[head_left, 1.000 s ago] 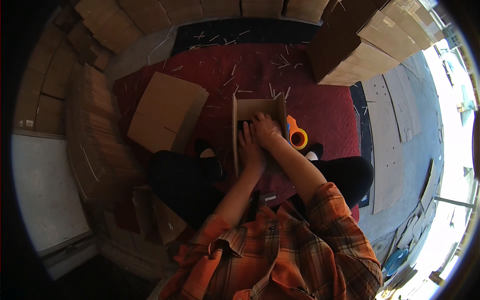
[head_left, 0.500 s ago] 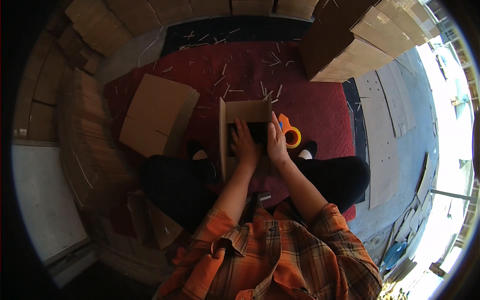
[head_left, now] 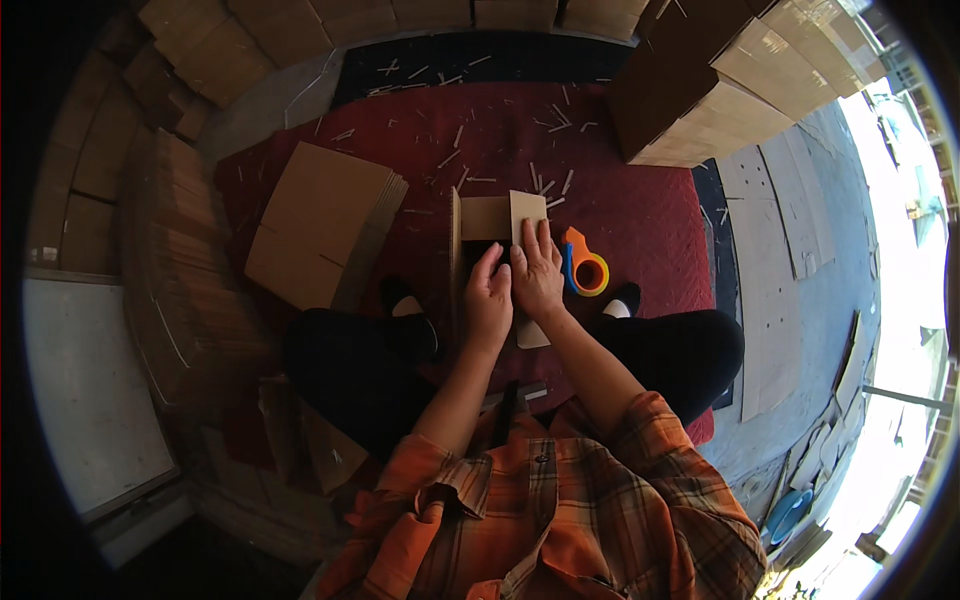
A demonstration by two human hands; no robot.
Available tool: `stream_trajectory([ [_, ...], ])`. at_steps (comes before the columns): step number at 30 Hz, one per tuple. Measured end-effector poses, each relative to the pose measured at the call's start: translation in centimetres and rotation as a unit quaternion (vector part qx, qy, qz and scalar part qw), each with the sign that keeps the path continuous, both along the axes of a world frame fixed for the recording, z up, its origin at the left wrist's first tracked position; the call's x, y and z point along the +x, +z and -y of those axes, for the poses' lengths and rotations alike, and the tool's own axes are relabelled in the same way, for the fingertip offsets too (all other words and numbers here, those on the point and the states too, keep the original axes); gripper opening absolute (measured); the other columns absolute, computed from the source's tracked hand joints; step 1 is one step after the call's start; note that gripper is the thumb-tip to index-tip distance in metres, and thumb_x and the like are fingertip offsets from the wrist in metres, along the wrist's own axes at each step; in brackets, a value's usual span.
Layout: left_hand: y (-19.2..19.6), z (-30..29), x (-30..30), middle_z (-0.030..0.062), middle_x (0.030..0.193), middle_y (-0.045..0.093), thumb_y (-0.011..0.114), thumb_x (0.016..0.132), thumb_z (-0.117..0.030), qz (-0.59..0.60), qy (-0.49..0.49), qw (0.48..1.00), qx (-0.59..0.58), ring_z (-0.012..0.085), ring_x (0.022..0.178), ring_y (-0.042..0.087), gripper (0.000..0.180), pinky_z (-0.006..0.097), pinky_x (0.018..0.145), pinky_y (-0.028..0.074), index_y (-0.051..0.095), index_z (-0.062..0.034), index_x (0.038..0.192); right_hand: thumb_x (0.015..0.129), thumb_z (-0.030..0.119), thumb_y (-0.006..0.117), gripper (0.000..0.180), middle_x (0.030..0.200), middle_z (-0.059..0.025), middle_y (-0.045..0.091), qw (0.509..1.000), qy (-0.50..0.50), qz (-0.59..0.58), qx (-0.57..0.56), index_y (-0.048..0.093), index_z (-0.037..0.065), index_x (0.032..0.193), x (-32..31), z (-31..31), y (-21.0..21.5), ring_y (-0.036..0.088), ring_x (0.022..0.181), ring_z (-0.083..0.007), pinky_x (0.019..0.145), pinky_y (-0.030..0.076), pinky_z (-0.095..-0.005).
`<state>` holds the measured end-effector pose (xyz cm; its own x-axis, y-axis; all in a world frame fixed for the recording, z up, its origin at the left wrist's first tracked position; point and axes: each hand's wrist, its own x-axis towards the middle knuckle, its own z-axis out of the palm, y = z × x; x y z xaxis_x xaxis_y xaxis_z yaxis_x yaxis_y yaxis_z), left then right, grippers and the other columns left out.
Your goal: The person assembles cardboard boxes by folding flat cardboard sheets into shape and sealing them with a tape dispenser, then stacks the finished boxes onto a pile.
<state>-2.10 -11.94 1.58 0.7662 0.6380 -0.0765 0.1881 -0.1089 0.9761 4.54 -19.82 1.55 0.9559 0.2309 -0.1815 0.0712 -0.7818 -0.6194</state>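
Observation:
A small cardboard box point(head_left: 485, 216) stands between my feet on the red cloth, its inside dark. Its right flap point(head_left: 528, 203) lies folded inward over the opening. Flat on that flap rests my right hand point(head_left: 538, 277), fingers stretched out. My left hand point(head_left: 488, 305) is over the opening beside it, its fingers loosely extended with nothing seen in them. The left flap still stands up. Just right of the box lies an orange tape dispenser point(head_left: 574, 240) with a roll of tape point(head_left: 590, 275).
A stack of flat cardboard pieces point(head_left: 315, 225) lies to the left, with a taller stack of folded cardboard point(head_left: 190, 270) beyond it. Large boxes point(head_left: 690, 115) stand at the far right. Paper scraps litter the red cloth point(head_left: 640, 230). Flattened cardboard point(head_left: 765, 300) covers floor on the right.
The box's right flap has folded inward under my right hand. My left hand has come up out of the box and moved toward the right one.

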Motion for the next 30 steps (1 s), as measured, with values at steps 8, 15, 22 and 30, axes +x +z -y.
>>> stream_trajectory([
  [8, 2.6, -6.6, -2.4, 0.019, 0.149, 0.039, 0.046, 0.101, -0.013, 0.001, -0.092, 0.991, 0.098, 0.0301, 0.14, 0.036, 0.051, 0.038, 0.114, 0.03, 0.032, -0.0058, 0.15, 0.097, 0.026, 0.055, 0.052, 0.157, -0.0266, 0.013, 0.984, 0.082, -0.018, 0.155, 0.041, 0.028, 0.147, 1.4, 1.1, -1.0, 0.03, 0.141, -0.0425, 0.111, 0.035, -0.0401],
  [15, 0.4, -3.6, -0.8, 0.0198, 0.159, 0.018, 0.052, 0.097, -0.014, -0.005, -0.16, 0.978, 0.134, 0.0401, 0.146, 0.02, 0.069, 0.048, 0.115, 0.025, 0.015, -0.0083, 0.155, 0.094, 0.021, 0.059, 0.053, 0.155, -0.0262, 0.018, 0.975, 0.077, 0.052, 0.2, 0.045, 0.027, 0.145, 1.3, 1.6, -3.0, 0.035, 0.138, -0.0424, 0.109, 0.037, -0.0415],
  [22, -0.1, -1.2, -0.3, 0.0122, 0.16, 0.019, 0.06, 0.091, -0.034, -0.21, -0.179, 0.867, 0.414, 0.0438, 0.145, 0.016, 0.073, 0.06, 0.106, 0.028, 0.027, -0.0134, 0.153, 0.091, 0.02, 0.06, 0.055, 0.155, -0.0255, 0.02, 0.974, 0.079, 0.034, 0.211, 0.047, 0.029, 0.144, 1.1, 1.8, -3.2, 0.039, 0.133, -0.0463, 0.105, 0.042, -0.0449],
  [30, -0.2, -1.1, 0.4, 0.0068, 0.161, 0.02, 0.058, 0.092, -0.037, -0.237, -0.217, 0.82, 0.474, 0.0396, 0.147, 0.013, 0.071, 0.062, 0.109, 0.024, 0.03, -0.0125, 0.152, 0.091, 0.022, 0.061, 0.056, 0.157, -0.0203, 0.021, 0.988, 0.065, 0.009, 0.139, 0.046, 0.033, 0.144, 1.0, 1.8, -1.7, 0.042, 0.131, -0.0439, 0.103, 0.044, -0.0454],
])
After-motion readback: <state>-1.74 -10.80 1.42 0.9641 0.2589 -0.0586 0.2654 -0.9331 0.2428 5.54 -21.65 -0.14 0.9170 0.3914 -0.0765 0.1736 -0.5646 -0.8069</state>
